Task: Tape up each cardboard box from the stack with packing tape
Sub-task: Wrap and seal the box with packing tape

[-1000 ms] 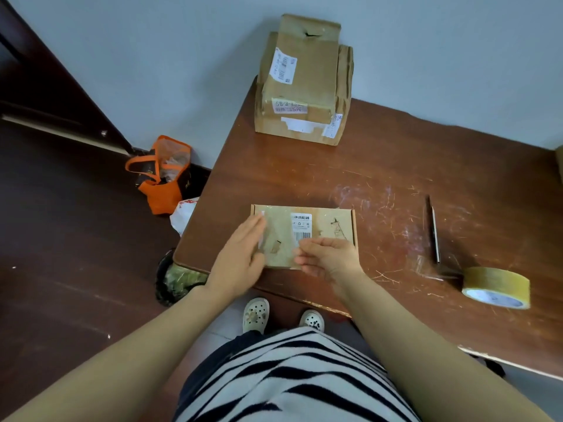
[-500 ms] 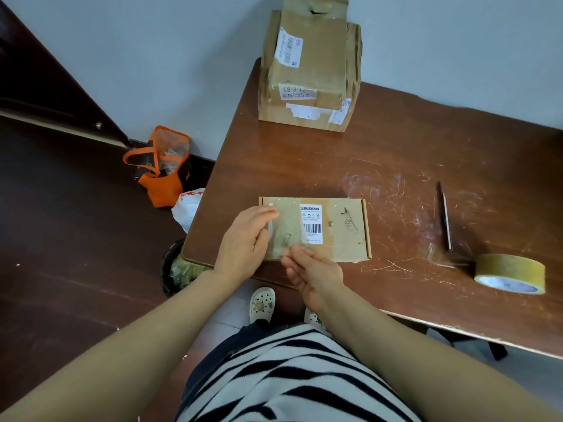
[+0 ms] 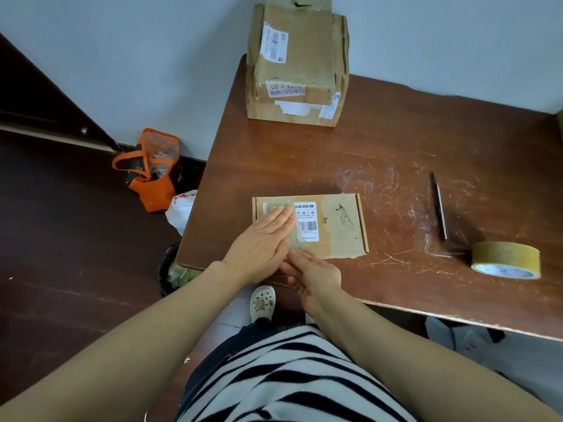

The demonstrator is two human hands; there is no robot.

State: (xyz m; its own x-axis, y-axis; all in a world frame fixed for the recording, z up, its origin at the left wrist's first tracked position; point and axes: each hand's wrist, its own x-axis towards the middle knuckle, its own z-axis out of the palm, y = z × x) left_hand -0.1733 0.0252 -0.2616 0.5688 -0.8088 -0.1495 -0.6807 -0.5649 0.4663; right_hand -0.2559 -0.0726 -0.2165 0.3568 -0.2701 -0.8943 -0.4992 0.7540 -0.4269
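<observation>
A flat cardboard box (image 3: 338,226) with a white barcode label lies near the front left corner of the brown table (image 3: 304,159). Shiny clear tape covers its left part. My left hand (image 3: 262,245) lies flat on the box's left half, fingers straight and pressing down. My right hand (image 3: 313,274) rests against the box's near edge with straight fingers, partly under the left hand. A stack of larger cardboard boxes (image 3: 297,65) stands at the table's back edge by the wall. A roll of tan packing tape (image 3: 505,259) lies at the right.
A thin dark knife or cutter (image 3: 440,207) lies left of the tape roll. On the floor to the left are an orange bag (image 3: 152,172), a white plastic bag (image 3: 181,210) and a dark bin (image 3: 169,269) under the table corner.
My left hand has slid further onto the box top and flattened. My right hand has moved off the top down to the box's near edge. The camera has come closer.
</observation>
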